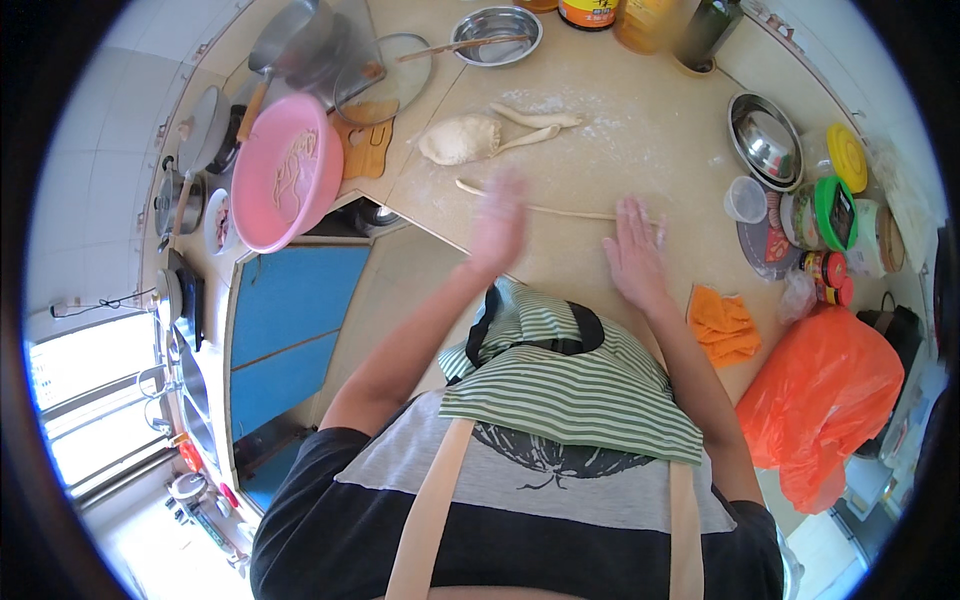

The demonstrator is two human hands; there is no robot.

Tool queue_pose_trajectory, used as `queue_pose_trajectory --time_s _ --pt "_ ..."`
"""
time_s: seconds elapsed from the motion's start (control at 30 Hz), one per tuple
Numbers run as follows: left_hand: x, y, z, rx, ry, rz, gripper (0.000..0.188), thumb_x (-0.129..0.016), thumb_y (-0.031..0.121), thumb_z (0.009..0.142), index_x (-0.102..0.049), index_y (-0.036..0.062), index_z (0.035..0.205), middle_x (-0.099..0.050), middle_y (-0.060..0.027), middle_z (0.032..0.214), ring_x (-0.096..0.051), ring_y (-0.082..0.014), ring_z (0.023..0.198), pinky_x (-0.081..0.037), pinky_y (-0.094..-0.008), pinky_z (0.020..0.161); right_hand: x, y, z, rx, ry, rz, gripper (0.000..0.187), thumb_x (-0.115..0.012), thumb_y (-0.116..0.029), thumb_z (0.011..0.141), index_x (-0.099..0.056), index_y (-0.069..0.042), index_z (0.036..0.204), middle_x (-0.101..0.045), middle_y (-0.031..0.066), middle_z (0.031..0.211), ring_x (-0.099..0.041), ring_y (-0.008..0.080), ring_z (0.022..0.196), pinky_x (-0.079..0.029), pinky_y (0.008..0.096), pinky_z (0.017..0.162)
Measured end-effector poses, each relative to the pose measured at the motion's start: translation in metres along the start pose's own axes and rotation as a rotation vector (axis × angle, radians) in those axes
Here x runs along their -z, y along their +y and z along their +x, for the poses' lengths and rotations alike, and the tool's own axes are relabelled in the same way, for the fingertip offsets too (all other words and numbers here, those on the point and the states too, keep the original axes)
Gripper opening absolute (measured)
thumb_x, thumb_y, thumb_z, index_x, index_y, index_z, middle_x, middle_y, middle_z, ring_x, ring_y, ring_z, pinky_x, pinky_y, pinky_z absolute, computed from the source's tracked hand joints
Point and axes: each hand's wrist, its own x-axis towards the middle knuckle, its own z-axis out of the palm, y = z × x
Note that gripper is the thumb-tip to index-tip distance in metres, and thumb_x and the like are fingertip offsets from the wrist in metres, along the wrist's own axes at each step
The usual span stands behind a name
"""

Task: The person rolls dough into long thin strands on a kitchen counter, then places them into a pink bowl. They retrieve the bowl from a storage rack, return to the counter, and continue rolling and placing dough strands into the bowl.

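Observation:
A thin dough rope lies across the floured countertop in front of me. My right hand rests flat over its right part, fingers stretched out. Above its left part is my left hand, so smeared by motion that its fingers do not show clearly. I cannot tell whether that hand touches the rope. Just beyond it sits a lump of dough, with two thicker dough strips at its right side.
Left stands a pink basin with dough strands inside. A steel bowl with a stick across it is at the back. Steel bowls, jars, an orange cloth and a red plastic bag line the right.

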Motion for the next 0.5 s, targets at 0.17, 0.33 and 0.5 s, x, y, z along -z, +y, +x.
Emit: queue_pose_trajectory --time_s 0.17,0.33,0.5 --pt "-0.058 0.07 -0.007 -0.216 -0.139 -0.202 0.07 -0.05 0.027 0.093 -0.02 -0.0037 0.147 -0.023 -0.0241 0.152 -0.021 -0.0394 0.142 -0.016 -0.0491 0.116 0.003 -0.022 -0.007 0.152 0.033 0.119 0.059 -0.039 -0.022 0.095 -0.022 -0.003 0.149 -0.025 0.0164 0.154 -0.02 0.0297 0.144 -0.007 0.0533 0.116" --pt "-0.066 0.069 0.016 -0.159 -0.245 -0.08 0.075 -0.042 0.044 0.094 -0.022 -0.0053 0.146 -0.025 -0.0223 0.152 -0.02 -0.0354 0.143 -0.014 -0.0506 0.116 0.011 -0.022 0.005 0.107 -0.011 0.04 0.061 -0.041 -0.024 0.094 -0.023 -0.004 0.149 -0.025 0.015 0.154 -0.021 0.0282 0.144 -0.007 0.0543 0.116" --pt "-0.06 0.065 0.03 -0.124 -0.263 0.04 0.08 -0.037 0.056 0.093 -0.023 -0.0025 0.147 -0.023 -0.0187 0.154 -0.017 -0.0322 0.144 -0.012 -0.0507 0.117 0.017 -0.017 0.014 0.106 0.023 -0.1 0.062 -0.042 -0.028 0.094 -0.022 -0.006 0.15 -0.024 0.0119 0.155 -0.021 0.0276 0.144 -0.007 0.0556 0.115"
